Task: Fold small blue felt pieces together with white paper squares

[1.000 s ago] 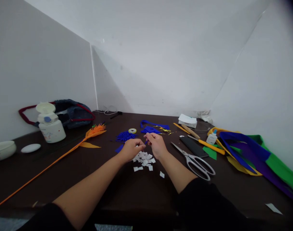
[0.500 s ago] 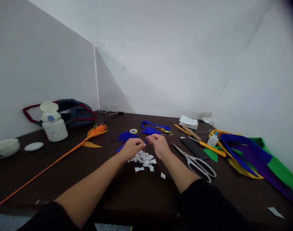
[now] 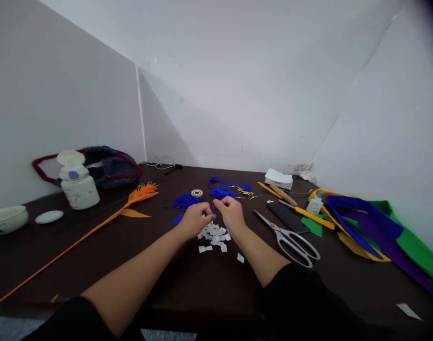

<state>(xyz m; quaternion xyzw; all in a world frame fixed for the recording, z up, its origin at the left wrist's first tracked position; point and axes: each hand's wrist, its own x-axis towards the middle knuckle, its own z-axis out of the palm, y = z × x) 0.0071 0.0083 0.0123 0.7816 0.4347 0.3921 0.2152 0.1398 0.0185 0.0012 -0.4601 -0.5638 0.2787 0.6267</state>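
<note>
My left hand [image 3: 198, 220] is closed, its thumb and forefinger pinched together above a heap of small white squares [image 3: 214, 233]. Facing it a short way off, my right hand [image 3: 231, 214] is also in a pinch. Whatever lies between the fingertips is too small to name; a tiny dark blue speck shows by the right fingertips. Just beyond my left hand lies a pile of thin blue strips [image 3: 184, 201], with a roll of tape [image 3: 197, 193] beside it. Behind my right hand are blue fabric pieces [image 3: 223, 192] and yellow bits [image 3: 245, 192].
Scissors [image 3: 291, 239], a black flat bar [image 3: 287, 218], a yellow cutter [image 3: 316, 217] and a glue bottle [image 3: 315, 204] lie to the right, near coloured felt [image 3: 376, 222]. Leftward are an orange flower stem [image 3: 92, 232], a white bottle [image 3: 79, 189] and a bowl [image 3: 8, 220].
My right hand has drawn slightly left and up at the fingertips. My left hand stays nearly in place, still pinched. The view has shifted a little.
</note>
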